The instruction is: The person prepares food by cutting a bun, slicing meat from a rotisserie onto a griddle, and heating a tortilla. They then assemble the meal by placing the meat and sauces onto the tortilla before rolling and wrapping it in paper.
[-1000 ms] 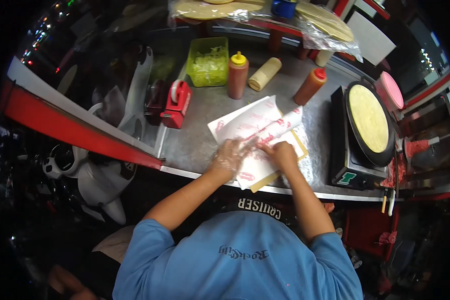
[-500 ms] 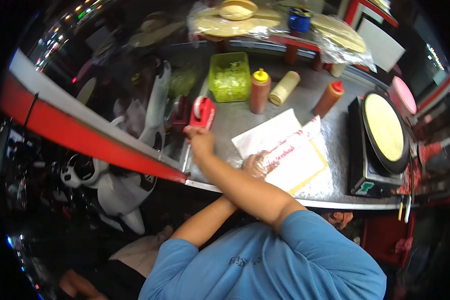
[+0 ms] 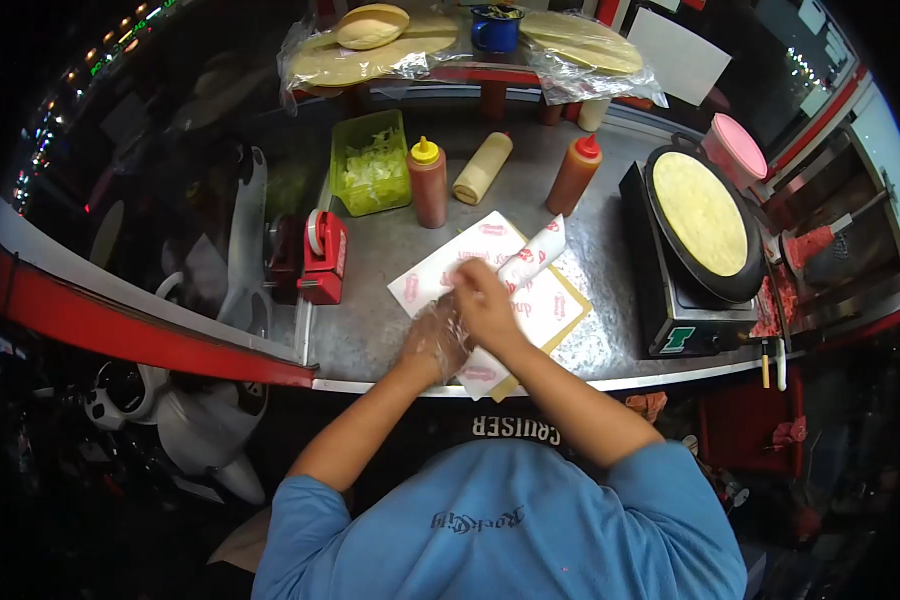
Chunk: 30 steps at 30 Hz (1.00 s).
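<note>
A printed paper wrapper (image 3: 542,250), rolled into a tube, lies slantwise over flat printed sheets (image 3: 558,302) on the counter. My left hand (image 3: 436,340), in a clear plastic glove, is closed around the lower end of the roll. What is inside the paper is hidden. Just above the roll is my bare right hand (image 3: 484,304), its fingers curled together beside the left hand. Whatever they may pinch is too blurred to make out. To the left stands a red tape dispenser (image 3: 324,262), with neither hand on it.
Behind are a green basket of shredded lettuce (image 3: 372,170), a yellow-capped sauce bottle (image 3: 429,185), a rolled wrap (image 3: 483,168) and a red-capped bottle (image 3: 575,175). At right, a flatbread (image 3: 700,213) lies on a black pan over a stove (image 3: 695,325). A shelf above holds bagged flatbreads (image 3: 370,55).
My right hand has left the tape dispenser and come across to the paper roll, so my arms are uncrossed. The left hand stays at the roll. The view has shifted rightward.
</note>
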{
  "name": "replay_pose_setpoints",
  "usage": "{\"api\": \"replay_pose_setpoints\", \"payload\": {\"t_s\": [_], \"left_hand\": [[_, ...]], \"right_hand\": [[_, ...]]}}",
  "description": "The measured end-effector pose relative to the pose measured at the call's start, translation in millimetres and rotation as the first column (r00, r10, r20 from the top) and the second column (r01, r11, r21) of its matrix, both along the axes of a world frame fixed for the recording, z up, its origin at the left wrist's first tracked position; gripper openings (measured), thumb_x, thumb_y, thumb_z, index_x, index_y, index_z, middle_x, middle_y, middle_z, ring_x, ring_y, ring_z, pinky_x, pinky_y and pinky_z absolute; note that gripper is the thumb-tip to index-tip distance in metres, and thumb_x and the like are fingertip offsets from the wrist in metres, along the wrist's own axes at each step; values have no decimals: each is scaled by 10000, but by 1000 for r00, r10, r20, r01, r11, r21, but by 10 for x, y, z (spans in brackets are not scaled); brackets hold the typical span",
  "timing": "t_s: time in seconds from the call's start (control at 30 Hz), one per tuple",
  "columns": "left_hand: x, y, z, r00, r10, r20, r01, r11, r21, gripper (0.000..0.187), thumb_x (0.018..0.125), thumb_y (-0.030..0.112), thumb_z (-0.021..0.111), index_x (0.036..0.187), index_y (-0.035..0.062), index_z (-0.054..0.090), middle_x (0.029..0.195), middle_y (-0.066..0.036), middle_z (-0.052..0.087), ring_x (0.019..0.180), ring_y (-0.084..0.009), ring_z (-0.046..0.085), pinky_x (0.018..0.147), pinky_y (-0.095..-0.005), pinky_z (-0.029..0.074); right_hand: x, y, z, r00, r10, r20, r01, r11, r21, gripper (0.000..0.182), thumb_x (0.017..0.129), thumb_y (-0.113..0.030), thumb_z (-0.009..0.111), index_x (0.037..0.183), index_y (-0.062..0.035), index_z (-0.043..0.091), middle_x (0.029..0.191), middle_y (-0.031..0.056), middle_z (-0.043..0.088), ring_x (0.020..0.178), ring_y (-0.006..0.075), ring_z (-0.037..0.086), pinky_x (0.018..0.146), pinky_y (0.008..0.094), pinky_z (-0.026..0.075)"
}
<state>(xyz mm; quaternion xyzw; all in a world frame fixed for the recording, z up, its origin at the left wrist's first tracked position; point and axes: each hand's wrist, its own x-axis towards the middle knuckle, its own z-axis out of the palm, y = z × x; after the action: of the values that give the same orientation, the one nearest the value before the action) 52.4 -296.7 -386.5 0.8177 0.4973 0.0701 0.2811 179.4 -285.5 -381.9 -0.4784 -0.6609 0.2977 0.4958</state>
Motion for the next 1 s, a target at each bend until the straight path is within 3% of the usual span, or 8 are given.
{"api": "replay_pose_setpoints", "payload": {"t_s": [0.07, 0.27, 0.53, 0.6, 0.67, 0.73, 0.87, 1.0], "left_hand": [[100, 114, -35, 974, 148, 169, -159, 986, 53, 801, 968, 424, 635, 1574, 10, 314, 1406, -303, 560, 1307, -448, 547, 1126, -455, 435], [715, 168, 220, 970, -29, -241, 19, 999, -46, 808, 993, 404, 611, 1618, 44, 246, 1436, -248, 540, 1321, -374, 544, 1119, -450, 451], [728, 62, 310, 970, 67, -234, -119, 969, -217, 738, 1026, 377, 550, 1629, 88, 239, 1415, -250, 556, 1329, -385, 539, 1111, -478, 451], [558, -51, 286, 994, 105, 15, -103, 988, -116, 763, 1012, 381, 598, 1618, 74, 250, 1389, -265, 570, 1330, -422, 527, 1129, -486, 430], [473, -162, 325, 951, 71, 300, -58, 997, -51, 787, 988, 296, 655, 1590, -13, 252, 1468, -310, 493, 1369, -437, 492, 1176, -456, 384], [630, -320, 638, 929, 232, 288, -210, 972, -106, 841, 961, 245, 678, 1590, -51, 205, 1504, -310, 447, 1388, -443, 458, 1190, -458, 362], [614, -427, 676, 966, 17, 260, -142, 870, 472, 821, 964, 200, 605, 1607, -44, 156, 1507, -310, 393, 1347, -459, 469, 1170, -506, 361], [322, -262, 527, 620, -14, 784, -385, 866, 320, 690, 964, 239, 668, 1527, -42, 384, 1453, -262, 500, 1280, -341, 574, 1088, -442, 452]], "right_hand": [[587, -360, 48, 940, -224, -256, 175, 964, -199, 175, 1069, -189, 570, 1007, -27, 592, 837, 9, 561, 793, 124, 556, 742, 290, 479], [1434, -682, -360, 913, -404, -55, 341, 831, -438, 282, 1059, -218, 596, 878, -1, 594, 715, 48, 576, 670, 121, 508, 626, 323, 443], [1235, -112, 65, 861, -117, 495, 373, 807, -458, 405, 994, -326, 687, 825, 42, 681, 657, 128, 626, 585, 178, 636, 574, 382, 500], [1174, -229, 212, 869, -104, 484, 368, 789, -492, 481, 971, -422, 714, 837, 39, 683, 695, 162, 682, 577, 290, 665, 645, 435, 547], [1068, -329, 234, 960, -274, -59, 172, 743, -647, 444, 1013, -413, 675, 979, 29, 694, 750, 102, 702, 638, 219, 675, 661, 385, 560], [865, -324, 347, 941, -171, -291, 73, 945, -319, 402, 1048, -381, 630, 1155, 7, 641, 883, 73, 710, 769, 156, 671, 719, 329, 559], [578, -228, 781, 953, -60, -297, 24, 992, -123, 485, 937, -291, 789, 1273, -20, 568, 1115, 104, 691, 1015, 172, 652, 895, 342, 528], [785, -6, 599, 940, 186, -287, -245, 951, -187, 606, 843, -258, 872, 1306, -27, 556, 1186, 118, 680, 1082, 194, 648, 940, 358, 520]]}}
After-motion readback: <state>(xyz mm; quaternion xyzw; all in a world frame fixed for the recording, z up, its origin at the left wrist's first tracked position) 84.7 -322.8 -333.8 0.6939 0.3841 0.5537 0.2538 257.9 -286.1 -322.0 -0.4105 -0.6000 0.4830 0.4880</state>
